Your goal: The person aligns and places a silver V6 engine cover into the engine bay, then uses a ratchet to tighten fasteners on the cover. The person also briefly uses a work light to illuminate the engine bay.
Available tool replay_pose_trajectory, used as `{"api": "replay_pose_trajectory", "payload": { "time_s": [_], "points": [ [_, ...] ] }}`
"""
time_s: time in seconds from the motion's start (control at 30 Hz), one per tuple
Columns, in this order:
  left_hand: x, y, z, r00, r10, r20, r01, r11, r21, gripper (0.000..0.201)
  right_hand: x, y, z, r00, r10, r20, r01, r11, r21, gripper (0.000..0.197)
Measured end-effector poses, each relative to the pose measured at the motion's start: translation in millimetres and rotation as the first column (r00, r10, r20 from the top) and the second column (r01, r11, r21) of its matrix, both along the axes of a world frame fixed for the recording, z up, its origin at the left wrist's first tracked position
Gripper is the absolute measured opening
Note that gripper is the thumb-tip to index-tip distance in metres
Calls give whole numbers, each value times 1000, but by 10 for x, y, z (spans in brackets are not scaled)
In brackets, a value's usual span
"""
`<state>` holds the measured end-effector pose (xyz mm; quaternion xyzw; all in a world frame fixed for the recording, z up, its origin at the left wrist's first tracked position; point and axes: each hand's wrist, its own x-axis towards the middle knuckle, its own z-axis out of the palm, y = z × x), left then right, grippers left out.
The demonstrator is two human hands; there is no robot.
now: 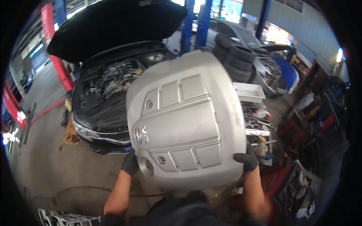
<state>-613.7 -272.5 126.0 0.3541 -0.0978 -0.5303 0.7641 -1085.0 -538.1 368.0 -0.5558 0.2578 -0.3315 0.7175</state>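
A large silver-grey engine cover (181, 120) with raised ribs and a round hole near one corner fills the middle of the head view. My left hand (129, 162), in a dark glove, grips its lower left edge; the fingertips are hidden behind it. On the lower right edge my right hand (247, 158), also gloved, is closed with fingers over the front face. The cover is held up in front of my body, tilted. Beyond it on the left stands a black car (102, 128) with its hood (117, 26) raised and its engine bay (113, 79) exposed.
Behind the cover stand stacked tyres (239, 62), a white tray (249, 92) and a cart of tools and loose parts (260, 132). A red toolbox (277, 180) is at the lower right. Red (54, 49) and blue (201, 26) lift posts rise nearby. A hose (86, 187) crosses the floor.
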Motion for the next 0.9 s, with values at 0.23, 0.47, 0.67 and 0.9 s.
{"api": "replay_pose_trajectory", "payload": {
  "time_s": [0.23,0.47,0.67,0.9],
  "points": [
    [544,1258,-101,944,328,-39,-329,943,-49,68,1661,-618,-436,916,310,-255,-279,948,154,62],
    [1304,1552,223,819,353,454,-428,901,72,67,3678,-1495,-889,820,499,-281,-451,865,219,56],
    [2027,1089,733,746,558,364,-598,801,-4,61,5555,-2372,-1104,831,249,-497,-415,873,-257,53],
    [2867,-73,1776,653,739,167,-736,671,-90,50,6132,-2096,-1168,980,38,-193,-142,817,-559,37]
  ]
}}
